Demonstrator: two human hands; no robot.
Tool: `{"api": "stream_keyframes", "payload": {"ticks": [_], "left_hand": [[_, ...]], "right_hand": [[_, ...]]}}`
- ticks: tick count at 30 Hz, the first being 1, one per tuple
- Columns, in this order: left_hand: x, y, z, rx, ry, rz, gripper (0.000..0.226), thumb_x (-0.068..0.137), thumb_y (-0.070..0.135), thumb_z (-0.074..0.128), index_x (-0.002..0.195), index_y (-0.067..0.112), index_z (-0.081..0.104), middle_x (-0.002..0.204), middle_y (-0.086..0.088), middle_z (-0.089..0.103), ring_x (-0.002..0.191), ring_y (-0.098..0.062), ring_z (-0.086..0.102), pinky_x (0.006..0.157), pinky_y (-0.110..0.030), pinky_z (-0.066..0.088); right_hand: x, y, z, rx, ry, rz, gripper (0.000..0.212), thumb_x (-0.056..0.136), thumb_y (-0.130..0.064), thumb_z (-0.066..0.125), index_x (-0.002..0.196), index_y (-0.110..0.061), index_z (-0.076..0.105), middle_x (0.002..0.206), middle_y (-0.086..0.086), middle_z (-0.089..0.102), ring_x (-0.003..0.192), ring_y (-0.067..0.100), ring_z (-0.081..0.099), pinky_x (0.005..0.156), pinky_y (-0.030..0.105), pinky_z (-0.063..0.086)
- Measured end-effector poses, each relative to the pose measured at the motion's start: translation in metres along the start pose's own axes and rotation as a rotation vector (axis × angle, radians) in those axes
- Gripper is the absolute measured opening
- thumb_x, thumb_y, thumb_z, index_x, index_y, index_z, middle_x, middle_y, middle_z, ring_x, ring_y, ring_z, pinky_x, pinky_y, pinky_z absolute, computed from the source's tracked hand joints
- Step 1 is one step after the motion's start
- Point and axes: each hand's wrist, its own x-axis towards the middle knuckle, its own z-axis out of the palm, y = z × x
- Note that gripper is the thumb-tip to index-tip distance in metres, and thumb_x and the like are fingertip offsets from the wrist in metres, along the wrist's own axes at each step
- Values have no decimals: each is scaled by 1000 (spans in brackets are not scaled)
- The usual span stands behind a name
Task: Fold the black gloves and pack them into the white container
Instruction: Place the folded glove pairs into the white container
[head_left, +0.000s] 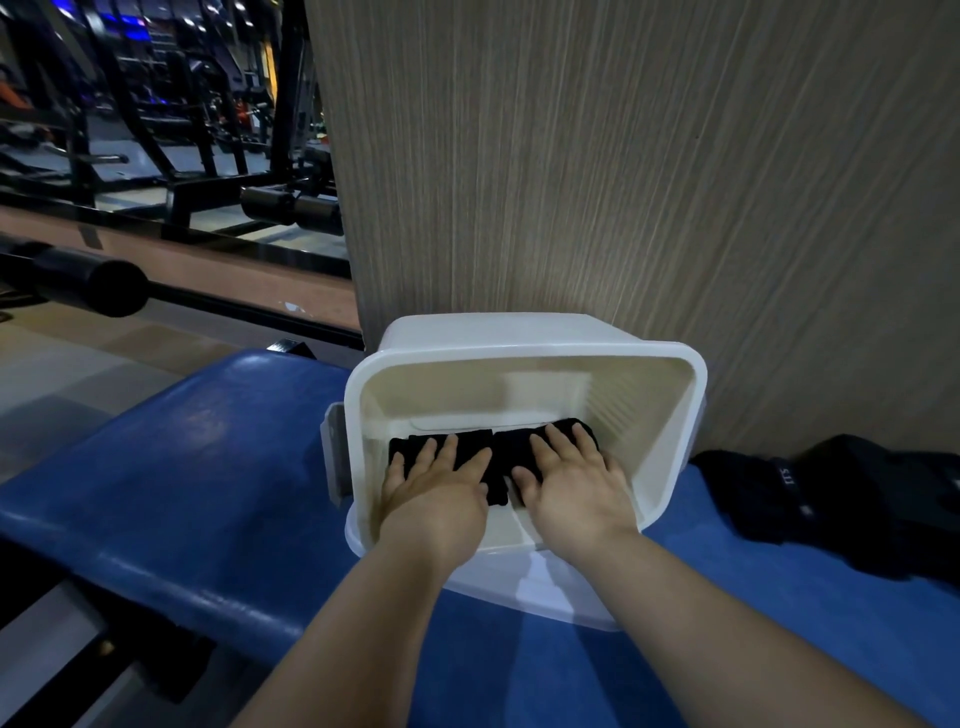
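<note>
Two black gloves (501, 451) end to end — crosswise in white container (519, 354)

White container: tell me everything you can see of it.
The container is white, smooth plastic by its look, rectangular with rounded corners and a broad rim. It stands tipped, its opening toward the camera, on the blue bench, close before the wood-grain panel. One inner wall is ribbed, and a clip sits on its outside. Folded black gloves lie inside, with the left hand and right hand flat on them.
</note>
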Motion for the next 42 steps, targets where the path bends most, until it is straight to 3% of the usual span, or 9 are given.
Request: {"api": "stream_keyframes", "payload": {"ticks": [13, 17, 23, 25, 27, 30, 34, 39, 42], "left_hand": [[1, -4, 2, -93, 98, 40, 50, 101, 37, 28, 149, 46, 17, 162, 10, 7, 149, -13, -4, 120, -43, -6], [-6, 0, 0, -135, 218, 29, 50, 99, 41, 34, 148, 42, 24, 156, 15, 25, 147, -11, 10, 119, -41, 3], [-21, 15, -2, -117, 310, 93, 48, 97, 42, 40, 145, 36, 34, 149, 15, 38, 143, -11, 21, 117, -39, 14], [-29, 25, -4, -127, 367, 139, 45, 96, 40, 43, 141, 35, 42, 139, 14, 50, 134, -14, 35, 109, -38, 25], [-35, 36, -6, -210, 395, 166, 39, 96, 38, 46, 134, 32, 50, 124, 10, 59, 122, -17, 43, 101, -36, 35], [-41, 54, -3, -325, 351, 192, 29, 94, 35, 48, 120, 30, 59, 106, 8, 64, 109, -18, 50, 88, -33, 45], [-46, 84, 10, -322, 263, 219, 14, 94, 33, 47, 96, 31, 61, 90, 9, 66, 93, -15, 56, 69, -28, 41], [-46, 121, 27, -363, 187, 240, 14, 93, 33, 50, 91, 25, 61, 87, 6, 67, 88, -16, 59, 74, -32, 49], [-49, 143, 36, -373, 170, 277, 15, 94, 32, 50, 96, 25, 63, 86, 6, 67, 85, -15, 61, 73, -30, 50]], "right_hand": [[-1, -2, -4, 0, -41, -8, 63, 98, -55, 22, 153, -26, 17, 161, -7, 8, 148, 18, -6, 118, 42, 7], [-12, 1, -9, 122, 101, -49, 59, 98, -50, 30, 150, -23, 22, 158, -6, 20, 147, 16, 0, 118, 42, 7], [-43, 18, -12, 166, 167, -117, 53, 100, -40, 34, 150, -24, 25, 159, -7, 17, 147, 13, -3, 118, 34, 0], [-57, 31, -8, 186, 209, -157, 52, 100, -36, 38, 149, -21, 29, 156, -6, 23, 146, 13, 3, 118, 29, 3], [-72, 49, -3, 189, 267, -198, 48, 96, -32, 40, 143, -18, 42, 148, -5, 37, 142, 14, 18, 117, 30, 19], [-94, 81, 2, 179, 346, -208, 39, 89, -29, 42, 122, -19, 59, 122, -7, 54, 119, 13, 39, 99, 32, 42], [-116, 124, 5, 124, 327, -50, 35, 90, -22, 56, 124, -16, 60, 120, -3, 54, 116, 17, 42, 102, 37, 41], [-131, 164, -5, 68, 166, 86, 41, 98, -36, 43, 138, -25, 46, 136, -8, 43, 129, 16, 33, 108, 26, 24], [-135, 180, -7, 90, 168, 127, 41, 99, -37, 42, 138, -27, 46, 137, -10, 43, 130, 13, 32, 107, 25, 23]]}}
